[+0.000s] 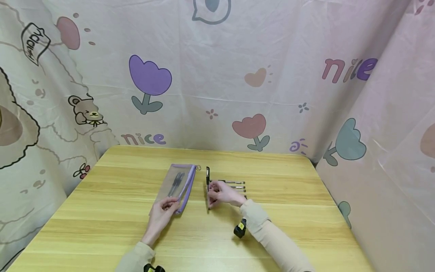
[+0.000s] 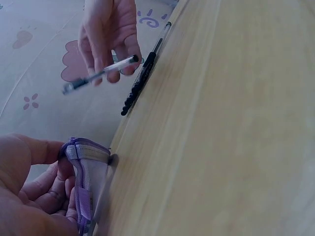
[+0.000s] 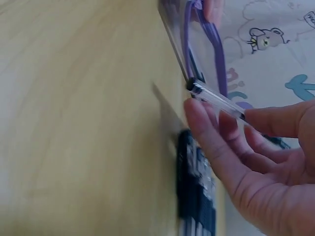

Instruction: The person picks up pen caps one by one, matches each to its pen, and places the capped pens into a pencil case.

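Note:
My left hand pinches the near end of a mesh zip pencil pouch with purple trim, and the pouch's zipped side gapes a little in the right wrist view. Two pens lie inside it. To the right of the pouch, my right hand holds a clear-barrelled pen with a black cap between thumb and fingers, above the table. Under and beside that hand, several more black-capped pens lie side by side on the table, partly hidden by the hand in the head view.
The wooden table reaches back to a patterned cloth, which also hangs along both sides. A black and yellow device sits at the right wrist, and another at the left wrist.

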{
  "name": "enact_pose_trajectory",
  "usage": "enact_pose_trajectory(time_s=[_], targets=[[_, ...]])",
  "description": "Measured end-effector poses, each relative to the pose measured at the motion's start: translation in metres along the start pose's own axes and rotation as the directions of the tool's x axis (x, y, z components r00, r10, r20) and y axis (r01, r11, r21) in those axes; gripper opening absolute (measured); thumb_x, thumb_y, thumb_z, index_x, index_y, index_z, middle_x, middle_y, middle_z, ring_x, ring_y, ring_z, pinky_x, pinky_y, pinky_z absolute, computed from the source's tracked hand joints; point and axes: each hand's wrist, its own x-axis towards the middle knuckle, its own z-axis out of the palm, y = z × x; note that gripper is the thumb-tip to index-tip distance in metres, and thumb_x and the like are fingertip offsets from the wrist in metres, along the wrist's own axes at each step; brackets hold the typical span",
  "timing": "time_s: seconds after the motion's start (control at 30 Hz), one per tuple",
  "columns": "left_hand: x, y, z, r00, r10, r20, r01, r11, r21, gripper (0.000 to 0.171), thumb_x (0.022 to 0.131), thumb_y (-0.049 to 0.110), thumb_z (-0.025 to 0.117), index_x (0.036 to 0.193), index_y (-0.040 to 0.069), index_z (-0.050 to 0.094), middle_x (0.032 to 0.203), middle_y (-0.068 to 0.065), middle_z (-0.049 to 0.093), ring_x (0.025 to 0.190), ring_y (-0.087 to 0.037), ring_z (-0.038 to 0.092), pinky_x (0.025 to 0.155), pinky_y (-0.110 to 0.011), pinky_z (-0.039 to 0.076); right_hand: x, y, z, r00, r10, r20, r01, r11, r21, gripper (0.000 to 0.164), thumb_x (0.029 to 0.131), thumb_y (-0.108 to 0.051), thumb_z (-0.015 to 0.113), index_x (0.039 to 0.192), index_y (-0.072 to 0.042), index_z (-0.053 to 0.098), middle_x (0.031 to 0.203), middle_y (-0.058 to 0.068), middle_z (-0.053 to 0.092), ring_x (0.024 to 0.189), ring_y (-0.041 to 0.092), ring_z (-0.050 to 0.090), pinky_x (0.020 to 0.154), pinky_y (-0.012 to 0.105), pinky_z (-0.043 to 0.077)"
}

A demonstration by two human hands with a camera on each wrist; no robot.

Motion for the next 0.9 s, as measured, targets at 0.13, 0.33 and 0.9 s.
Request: enact_pose_trajectory(time_s=[0.13,0.33,0.9], targets=[[0.001,0.000,0.000,1.000,-0.003,0.003,0.003,1.000,0.014,0.023,0.091,0.003,0.070,0.110,-0.010,0.070,0.092,-0.011,0.072,0.073,0.004,0.056,0.068,-0.012,0.048,0.008,0.001,0.008,0.999,0.024,-0.032,-0.022,0.998,0.061,0.044,0.098,0.001,0.053,0.139,0.011,0.038,0.106,0.022,0.065,0.074,0.017,0.067,0.077,0.037,0.063],[0.000,0.000,0.001,1.000,0.012,-0.001,-0.012,0.999,0.039,0.022,0.091,0.005,0.070,0.109,-0.007,0.071,0.094,-0.013,0.073,0.074,0.004,0.057,0.069,-0.012,0.048,0.020,0.000,0.020,0.996,0.055,-0.072,-0.043,0.987,0.156,0.052,0.098,0.002,0.055,0.144,0.009,0.032,0.111,0.023,0.064,0.071,0.018,0.068,0.073,0.034,0.063],[-0.002,0.003,0.000,0.999,0.042,-0.011,-0.041,0.994,0.102,0.021,0.092,0.010,0.072,0.107,-0.003,0.073,0.085,-0.006,0.074,0.069,0.003,0.056,0.064,-0.016,0.047,0.073,-0.011,0.051,0.969,0.230,-0.090,-0.171,0.888,0.427,0.048,0.091,0.011,0.059,0.135,0.011,0.039,0.087,0.021,0.069,0.056,0.018,0.069,0.063,0.027,0.062]])
